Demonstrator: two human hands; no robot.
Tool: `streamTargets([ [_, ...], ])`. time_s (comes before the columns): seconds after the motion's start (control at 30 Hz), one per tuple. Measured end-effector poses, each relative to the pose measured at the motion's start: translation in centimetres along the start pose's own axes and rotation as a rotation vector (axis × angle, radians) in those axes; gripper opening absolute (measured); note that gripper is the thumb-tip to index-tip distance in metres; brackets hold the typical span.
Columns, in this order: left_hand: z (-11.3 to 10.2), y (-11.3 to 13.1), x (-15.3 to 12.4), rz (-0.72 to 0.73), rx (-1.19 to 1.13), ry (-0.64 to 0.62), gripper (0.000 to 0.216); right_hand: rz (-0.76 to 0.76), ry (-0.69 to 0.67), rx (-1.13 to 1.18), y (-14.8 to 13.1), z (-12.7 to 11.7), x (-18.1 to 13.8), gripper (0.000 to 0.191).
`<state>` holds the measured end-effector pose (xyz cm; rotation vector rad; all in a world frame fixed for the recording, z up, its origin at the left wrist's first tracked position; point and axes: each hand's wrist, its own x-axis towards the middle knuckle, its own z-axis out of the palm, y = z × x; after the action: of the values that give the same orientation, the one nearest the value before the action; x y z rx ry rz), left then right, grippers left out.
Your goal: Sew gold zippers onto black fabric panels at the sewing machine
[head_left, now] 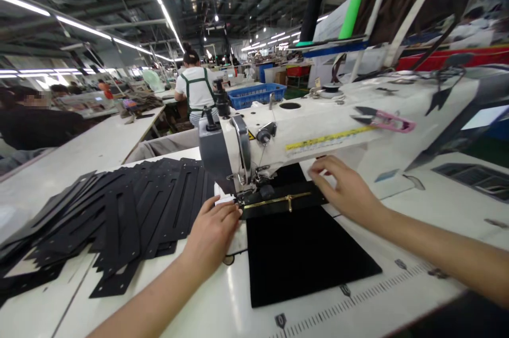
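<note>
Crosswise, one gold zip (270, 201) runs lengthwise from the flattish left hand (217, 224) towards the loosely curled right hand (344, 187), its right end angled slightly away, one black panel (306, 258) this side of both hands, whose grip I cannot tell.

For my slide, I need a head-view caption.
Left hand and right hand near opposite ends of a gold zipper at a sewing machine, black pieces piled nearby.
</note>
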<state>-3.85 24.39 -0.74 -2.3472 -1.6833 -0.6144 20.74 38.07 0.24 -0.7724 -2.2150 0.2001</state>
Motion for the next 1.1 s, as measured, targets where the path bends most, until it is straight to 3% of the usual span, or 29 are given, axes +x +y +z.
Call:
streamTargets([
  [0.13,0.0,-0.6,1.1,-0.130,-0.082,-0.044,0.018,-0.251,-0.320,0.006,-5.4,1.4,-1.7,0.019],
  [0.27,-0.4,-0.6,1.6,-0.217,-0.074,-0.007,0.019,-0.141,-0.511,-0.158,-8.1,4.7,-0.7,0.026],
  [0.4,0.0,-0.8,1.3,-0.237,-0.087,0.004,0.017,-0.120,-0.515,-0.158,-7.9,6.3,0.2,0.031],
  [0.57,0.4,-0.9,1.0,-0.223,-0.145,-0.009,0.016,-0.135,-0.543,-0.144,-7.7,6.0,-0.4,0.027],
  [0.77,0.4,-0.8,1.1,-0.238,-0.151,-0.004,0.015,-0.302,-0.340,-0.337,-8.6,5.5,-0.9,0.019],
  [0.9,0.6,-0.7,0.9,-0.224,-0.137,-0.001,0.015,-0.382,-0.303,-0.343,-8.5,5.6,-1.9,0.012],
  [0.97,0.7,-0.7,0.8,-0.221,-0.137,0.000,0.015,-0.336,-0.310,-0.299,-8.3,5.7,-2.3,0.014],
  [1.1,0.6,-0.8,0.8,-0.227,-0.137,0.018,0.015,-0.167,-0.346,-0.193,-8.3,6.1,-2.0,0.042],
])
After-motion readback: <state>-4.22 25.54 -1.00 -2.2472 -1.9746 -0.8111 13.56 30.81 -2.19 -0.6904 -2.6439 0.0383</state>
